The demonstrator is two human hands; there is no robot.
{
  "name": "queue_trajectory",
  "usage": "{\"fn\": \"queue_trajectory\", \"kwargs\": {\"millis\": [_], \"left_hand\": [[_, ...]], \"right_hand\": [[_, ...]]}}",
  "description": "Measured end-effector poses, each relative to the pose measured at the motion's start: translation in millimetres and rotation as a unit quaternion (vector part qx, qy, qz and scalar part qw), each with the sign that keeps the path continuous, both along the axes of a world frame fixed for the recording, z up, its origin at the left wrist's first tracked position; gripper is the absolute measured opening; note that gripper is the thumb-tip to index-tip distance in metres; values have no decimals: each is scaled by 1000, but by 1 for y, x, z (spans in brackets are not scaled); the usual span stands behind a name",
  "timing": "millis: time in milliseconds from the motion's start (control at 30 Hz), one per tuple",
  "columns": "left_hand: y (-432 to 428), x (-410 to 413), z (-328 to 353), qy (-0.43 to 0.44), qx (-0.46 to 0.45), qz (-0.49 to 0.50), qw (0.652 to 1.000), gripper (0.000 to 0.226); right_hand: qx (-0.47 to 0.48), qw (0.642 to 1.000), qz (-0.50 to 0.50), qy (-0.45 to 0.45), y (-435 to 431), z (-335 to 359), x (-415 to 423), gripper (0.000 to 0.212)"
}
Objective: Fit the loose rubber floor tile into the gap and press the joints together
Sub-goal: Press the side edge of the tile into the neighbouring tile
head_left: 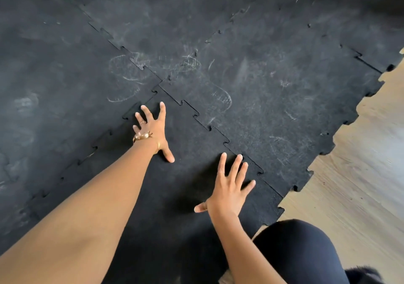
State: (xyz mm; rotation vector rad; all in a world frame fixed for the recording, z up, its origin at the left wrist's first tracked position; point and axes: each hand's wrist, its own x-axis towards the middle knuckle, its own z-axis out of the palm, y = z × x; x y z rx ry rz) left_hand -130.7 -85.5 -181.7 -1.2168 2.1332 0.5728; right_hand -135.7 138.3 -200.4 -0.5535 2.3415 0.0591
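Observation:
The loose black rubber tile [188, 170] lies flat in the gap at the near corner of the mat, its puzzle-tooth edges meeting the neighbouring tiles. My left hand [153, 128], fingers spread and wearing a gold bracelet, rests palm-down near the tile's far corner beside the left joint [131, 113]. Palm-down with fingers apart, my right hand [229, 185] lies near the right-hand joint [227, 141]. That right joint shows as a thin toothed line. Neither hand holds anything.
Scuffed black tiles [251, 76] with chalky footprints fill the far and left floor. Bare light wood floor [360, 163] runs along the right, past the mat's toothed outer edge [328, 146]. My knee in dark leggings [301, 244] is at the bottom right.

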Motion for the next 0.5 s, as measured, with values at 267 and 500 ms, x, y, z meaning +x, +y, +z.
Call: {"fn": "queue_trajectory", "kwargs": {"millis": [267,500], "left_hand": [[-17,-11,0,4,29,-9,1000,174],[-20,-14,7,-20,29,-38,999,175]], "right_hand": [[66,997,12,-40,-31,8,-18,167],[84,995,32,-34,-33,23,-22,166]]}}
